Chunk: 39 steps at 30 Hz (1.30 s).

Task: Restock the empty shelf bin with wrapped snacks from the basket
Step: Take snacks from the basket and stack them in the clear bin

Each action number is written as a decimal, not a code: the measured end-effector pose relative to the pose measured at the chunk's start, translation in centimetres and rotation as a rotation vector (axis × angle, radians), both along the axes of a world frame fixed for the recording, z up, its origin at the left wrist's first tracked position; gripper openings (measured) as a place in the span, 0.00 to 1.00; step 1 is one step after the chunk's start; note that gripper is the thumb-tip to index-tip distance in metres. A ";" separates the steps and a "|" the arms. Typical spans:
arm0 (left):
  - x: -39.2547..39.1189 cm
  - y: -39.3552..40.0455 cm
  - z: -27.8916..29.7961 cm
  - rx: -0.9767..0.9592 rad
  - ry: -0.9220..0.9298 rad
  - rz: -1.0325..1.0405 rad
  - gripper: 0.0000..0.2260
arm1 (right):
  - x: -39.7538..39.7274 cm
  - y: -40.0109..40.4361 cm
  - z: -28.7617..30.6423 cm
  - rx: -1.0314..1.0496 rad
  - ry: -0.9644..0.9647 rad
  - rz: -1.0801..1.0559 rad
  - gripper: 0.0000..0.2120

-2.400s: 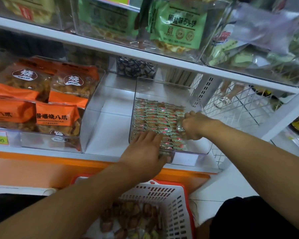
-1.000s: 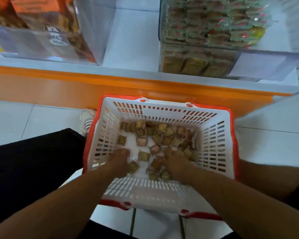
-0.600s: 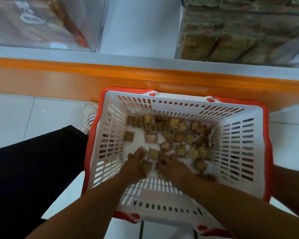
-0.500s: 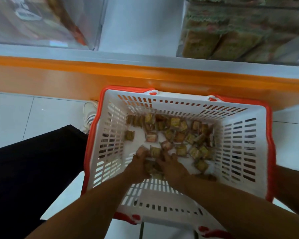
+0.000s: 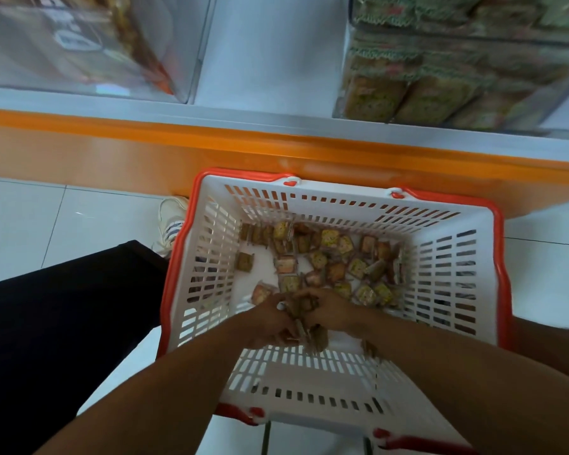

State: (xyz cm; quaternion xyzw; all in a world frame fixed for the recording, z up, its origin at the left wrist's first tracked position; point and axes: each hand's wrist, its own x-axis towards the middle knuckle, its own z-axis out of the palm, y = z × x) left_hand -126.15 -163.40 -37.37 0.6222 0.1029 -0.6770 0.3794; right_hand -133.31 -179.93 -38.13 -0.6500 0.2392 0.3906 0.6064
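Cupping snacks (image 5: 301, 318): both hands, basket (image 5: 440, 254)

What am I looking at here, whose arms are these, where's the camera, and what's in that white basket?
The camera sits on a person's head, looking down at their own two arms. No machine is involved. On the floor stands a white basket with a red rim, holding loose wrapped snacks. The left hand and right hand meet inside it, gathering a bunch of snacks between them. Above is the shelf, with a clear bin at the upper right already stacked with similar packets.
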 end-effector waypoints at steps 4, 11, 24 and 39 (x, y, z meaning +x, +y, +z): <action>1.3 -1.4 0.8 0.049 0.093 0.217 0.09 | 1.3 -0.2 3.1 -0.055 -0.059 -0.053 0.17; 4.2 -3.5 8.1 -0.333 0.298 0.438 0.17 | 4.3 -0.9 11.4 -0.408 -0.322 0.074 0.14; 9.3 -8.1 29.7 -0.549 0.164 0.188 0.16 | 3.5 -6.8 33.0 -0.550 -0.664 -0.089 0.28; 9.7 -10.5 38.2 -0.706 -0.068 0.177 0.11 | 4.5 -10.5 38.4 -0.152 -0.943 -0.553 0.13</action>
